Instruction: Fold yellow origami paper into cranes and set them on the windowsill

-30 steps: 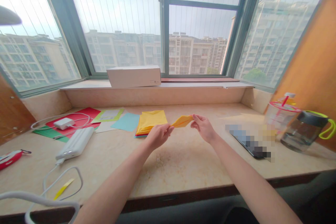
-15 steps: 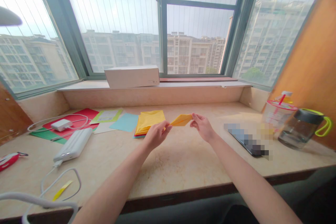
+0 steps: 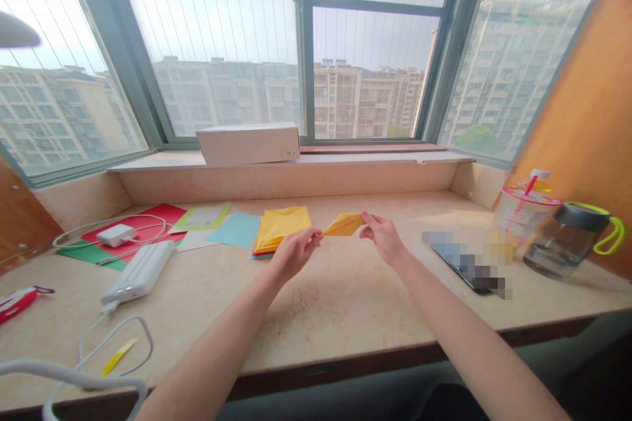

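Note:
A folded yellow-orange paper piece (image 3: 343, 224) is held above the stone desk (image 3: 345, 302) between both hands. My left hand (image 3: 295, 252) pinches its left tip and my right hand (image 3: 382, 237) pinches its right end, fingers closed on it. Just behind my left hand lies a stack of coloured sheets (image 3: 280, 227) with a yellow one on top.
A light blue sheet (image 3: 237, 229), red and green sheets (image 3: 148, 227) with a white charger (image 3: 116, 234) and a power bank (image 3: 140, 271) lie left. A dark tablet (image 3: 467, 263), a plastic cup (image 3: 523, 214) and a jug (image 3: 567, 240) stand right. A white box (image 3: 248, 143) rests on the sill.
Both hands keep their pinch on the folded paper; it has risen and tilted very slightly. The view shifted a little.

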Motion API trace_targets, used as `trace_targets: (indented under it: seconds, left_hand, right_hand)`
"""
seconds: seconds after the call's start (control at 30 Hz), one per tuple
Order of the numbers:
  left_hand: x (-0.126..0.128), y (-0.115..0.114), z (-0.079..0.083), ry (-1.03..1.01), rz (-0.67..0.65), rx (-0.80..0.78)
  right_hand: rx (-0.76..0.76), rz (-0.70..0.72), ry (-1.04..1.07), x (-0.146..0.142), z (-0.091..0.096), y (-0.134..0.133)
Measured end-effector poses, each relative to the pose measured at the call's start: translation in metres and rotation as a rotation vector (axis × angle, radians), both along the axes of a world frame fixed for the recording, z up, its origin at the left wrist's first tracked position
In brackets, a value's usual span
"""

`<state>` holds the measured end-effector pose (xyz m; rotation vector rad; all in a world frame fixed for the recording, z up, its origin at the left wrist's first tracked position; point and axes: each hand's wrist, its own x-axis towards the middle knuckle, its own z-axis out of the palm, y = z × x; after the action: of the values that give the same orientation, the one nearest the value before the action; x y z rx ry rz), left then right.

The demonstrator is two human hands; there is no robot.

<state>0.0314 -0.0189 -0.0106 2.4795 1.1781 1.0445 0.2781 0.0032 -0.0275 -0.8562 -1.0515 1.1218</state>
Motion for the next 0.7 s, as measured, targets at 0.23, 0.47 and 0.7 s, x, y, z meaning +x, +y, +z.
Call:
trace_targets:
  seconds: [0.23,0.47,0.7]
  left_hand:
    - [0.0009,0.0010,-0.0014,0.016,0.020,0.054]
    - [0.0030,-0.0025,0.0003,0.046,0.024,0.059]
    - [0.0043,-0.0004,-0.0002,0.010,0.028,0.034]
  right_hand:
    - [0.001,0.018,0.022,0.0004,0.0003,-0.0005]
    - [0.022,0.084,0.001,-0.0016,0.0010,-0.0022]
    - [0.032,0.080,-0.008,-0.0024,0.0007,-0.0026]
